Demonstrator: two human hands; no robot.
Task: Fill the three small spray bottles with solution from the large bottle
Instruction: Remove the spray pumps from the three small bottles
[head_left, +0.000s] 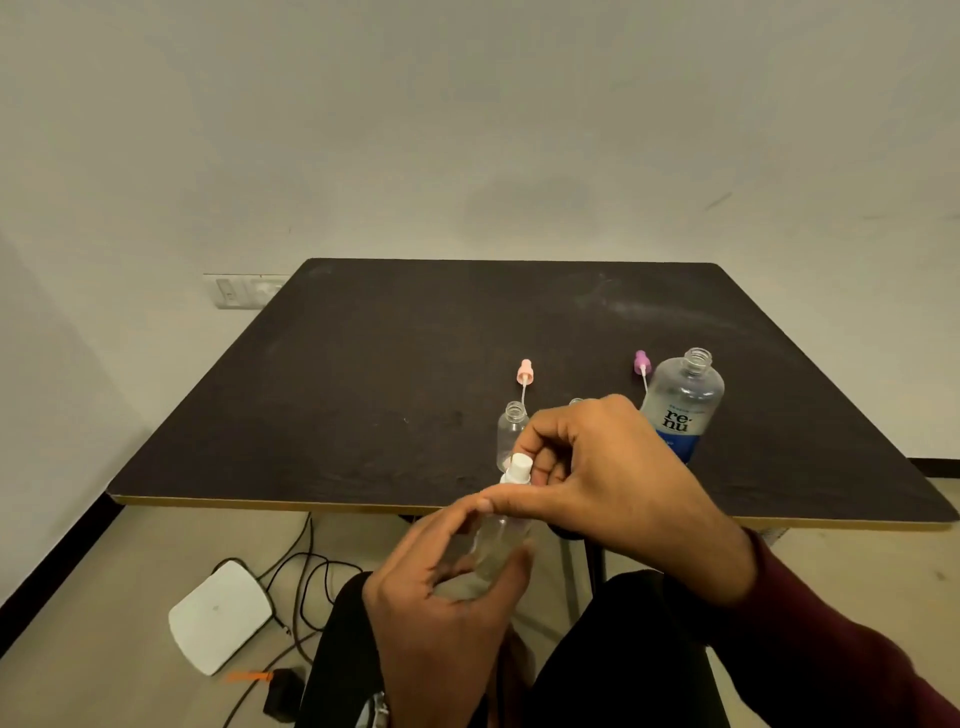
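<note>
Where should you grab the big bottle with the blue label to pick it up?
Take the big bottle round its wide label band, coming from its right side. It stands upright with its neck open, so a sideways grip keeps it level and unspilled. The right side is bare table; the right hand and the purple sprayer crowd its left. The neck looks narrow and top-heavy to lift by.

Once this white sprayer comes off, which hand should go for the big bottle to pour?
Right, probably. The large bottle stands uncapped on the table just beyond the right hand, which only pinches the white sprayer. The left hand grips the small bottle and should keep steadying it.
</note>
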